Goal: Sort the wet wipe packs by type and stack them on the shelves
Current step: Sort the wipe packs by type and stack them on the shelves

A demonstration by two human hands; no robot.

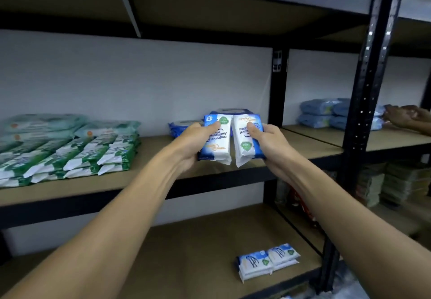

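Left hand: the left hand (193, 141) grips the left pack (215, 142), thumb across its face and fingers curled behind it.
Right hand: the right hand (271, 143) grips the right pack (245, 146) the same way.
Where the packs are: both are held in the air, side by side and nearly touching, just in front of the middle shelf (151, 156).
Sorted so far: green packs (70, 152) lie in neat rows and layers at the left of that shelf; dark blue packs (183, 127) sit at the back behind the hands; pale blue packs (326, 114) are stacked in the next bay; a pair of blue-and-white packs (268, 260) of the held kind lies on the lower shelf (186, 247).
Left to do: the two held packs are not yet set down. They probably belong with their match. How many unsorted packs remain cannot be seen.
Long axis: each pack's length runs away from the person, tipped upward at the far end, and the two axes are close to parallel.
Facing: printed faces are up. The two point opposite ways, since the left pack's green badge is at its far end and the right pack's is at its near end.
Nearby: another person's hands (405, 114) reach into the right bay.
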